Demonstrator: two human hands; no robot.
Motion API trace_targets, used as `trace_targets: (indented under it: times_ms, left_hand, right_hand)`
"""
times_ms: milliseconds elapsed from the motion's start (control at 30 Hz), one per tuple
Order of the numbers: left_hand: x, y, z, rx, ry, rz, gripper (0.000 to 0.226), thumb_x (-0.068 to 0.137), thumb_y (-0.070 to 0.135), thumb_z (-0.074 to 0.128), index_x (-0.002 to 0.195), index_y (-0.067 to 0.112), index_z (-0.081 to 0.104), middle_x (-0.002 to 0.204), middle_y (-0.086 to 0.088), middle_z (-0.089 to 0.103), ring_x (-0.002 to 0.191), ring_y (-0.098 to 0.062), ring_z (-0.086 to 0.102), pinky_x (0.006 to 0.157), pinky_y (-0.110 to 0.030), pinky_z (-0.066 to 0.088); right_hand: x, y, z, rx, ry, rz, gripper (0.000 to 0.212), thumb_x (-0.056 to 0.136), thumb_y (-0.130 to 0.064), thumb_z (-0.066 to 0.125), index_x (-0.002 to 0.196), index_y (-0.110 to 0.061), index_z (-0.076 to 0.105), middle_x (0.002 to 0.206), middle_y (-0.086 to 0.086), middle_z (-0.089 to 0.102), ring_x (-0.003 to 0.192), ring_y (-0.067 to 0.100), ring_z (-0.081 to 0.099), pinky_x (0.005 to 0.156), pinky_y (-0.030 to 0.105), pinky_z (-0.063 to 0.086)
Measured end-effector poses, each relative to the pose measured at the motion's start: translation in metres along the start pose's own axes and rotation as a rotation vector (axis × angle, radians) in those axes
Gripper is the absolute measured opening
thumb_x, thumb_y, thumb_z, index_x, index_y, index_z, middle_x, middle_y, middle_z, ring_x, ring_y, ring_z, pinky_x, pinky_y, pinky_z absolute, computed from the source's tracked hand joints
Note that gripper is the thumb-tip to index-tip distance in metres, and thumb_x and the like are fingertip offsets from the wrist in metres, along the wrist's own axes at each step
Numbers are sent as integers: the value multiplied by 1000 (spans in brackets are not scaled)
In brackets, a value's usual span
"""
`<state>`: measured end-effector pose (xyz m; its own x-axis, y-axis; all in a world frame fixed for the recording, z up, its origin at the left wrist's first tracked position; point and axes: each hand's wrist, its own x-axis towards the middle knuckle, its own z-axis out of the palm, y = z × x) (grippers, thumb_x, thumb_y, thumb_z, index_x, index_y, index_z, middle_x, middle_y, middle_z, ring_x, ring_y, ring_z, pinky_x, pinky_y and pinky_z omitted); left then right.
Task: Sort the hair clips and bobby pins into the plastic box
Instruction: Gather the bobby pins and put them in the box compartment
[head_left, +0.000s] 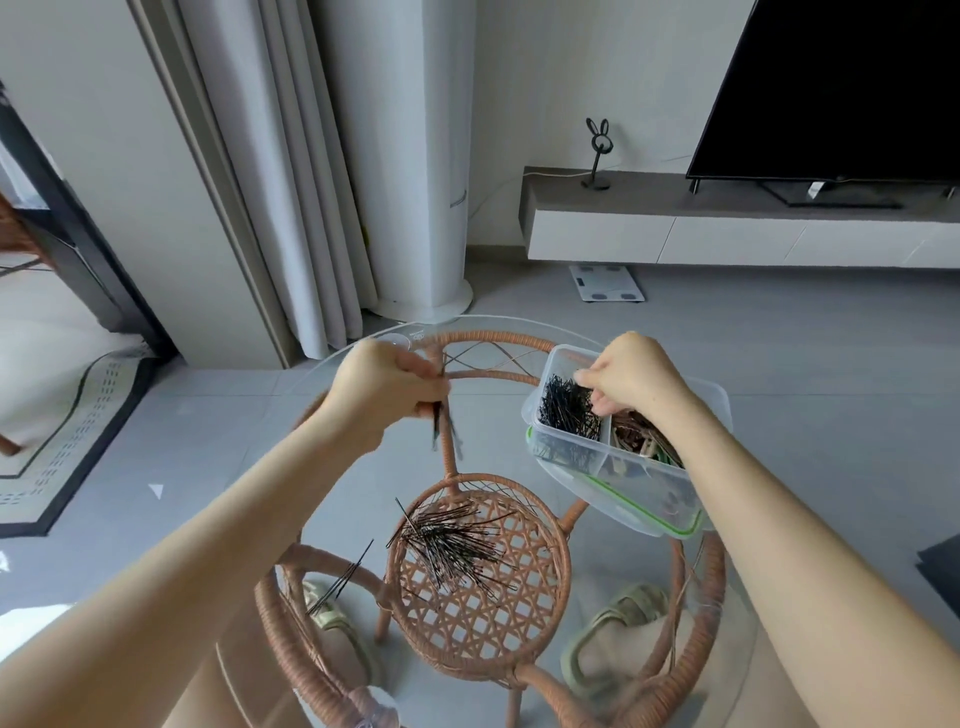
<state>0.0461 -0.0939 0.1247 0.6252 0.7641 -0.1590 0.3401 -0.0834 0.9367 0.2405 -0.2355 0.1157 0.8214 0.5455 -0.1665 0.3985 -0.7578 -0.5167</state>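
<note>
The plastic box (566, 457) sits on the far right of the glass tabletop (332, 374), resting on its green-edged lid (649, 525). It has at least two compartments: the left one holds a dense heap of black bobby pins (563, 410), and the right one holds brown and pale hair clips (636, 434), partly hidden by the right forearm. A good share of the sorting looks done, but not all. A loose pile of bobby pins (457, 545) lies on the glass near the middle, above the woven rattan shelf (478, 613), and a few stray pins (343, 574) lie just to its left. No loose hair clips show on the table.

The right hand (634, 379) hovers over the box, fingers curled down with the tips pinched together at the far edge of the pin compartment; whether it has hold of a pin or has let one go, I cannot tell. The left hand (384, 389) is raised above the table, left of the box and well apart from it, closed in a loose fist around a small bunch of pins (439, 426) that hang down from it, blurred by motion.
</note>
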Motion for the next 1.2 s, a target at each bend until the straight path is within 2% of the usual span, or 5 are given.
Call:
trace_targets:
  times_ms: [400,600,700,900,1200]
  left_hand:
    - [52,57,159,723,-138,283,23,80,-10,46,61,3,48,67,-7,55,77,-29,59,62,-27,44]
    - [57,46,169,990,-298,324,8,86,9,59,87,1,59,78,-9,60,74,-24,55,62,-25,42]
    - [60,55,155,1008,-390,264,36,91,20,53,59,6,43,61,-2,58,64,-20,62,47,-18,43]
    - [55,47,115,792,-338,387,17,83,18,61,81,9,74,76,-8,75,36,4,53,63,-17,53]
    - [37,23,75,677,-210,374,14,83,16,62,86,8,73,86,-9,73,56,-13,60,62,-23,52]
  right_hand:
    - [-25,43,-29,137,243,-198,17,82,-26,63,76,-14,73,64,4,70,67,23,66,70,31,53]
    - [-24,55,-30,114,277,-239,14,81,-25,65,84,-13,73,65,0,67,65,17,65,71,27,51]
    - [-27,53,-31,109,317,-273,13,82,-21,65,84,-11,74,66,1,68,68,19,66,71,28,51]
    - [-57,37,-16,79,393,-423,17,81,-30,66,74,-16,72,60,-8,65,59,12,61,61,27,50]
    - [-92,21,15,52,301,-529,20,84,-30,62,79,-13,72,66,-5,68,55,8,59,54,21,50]
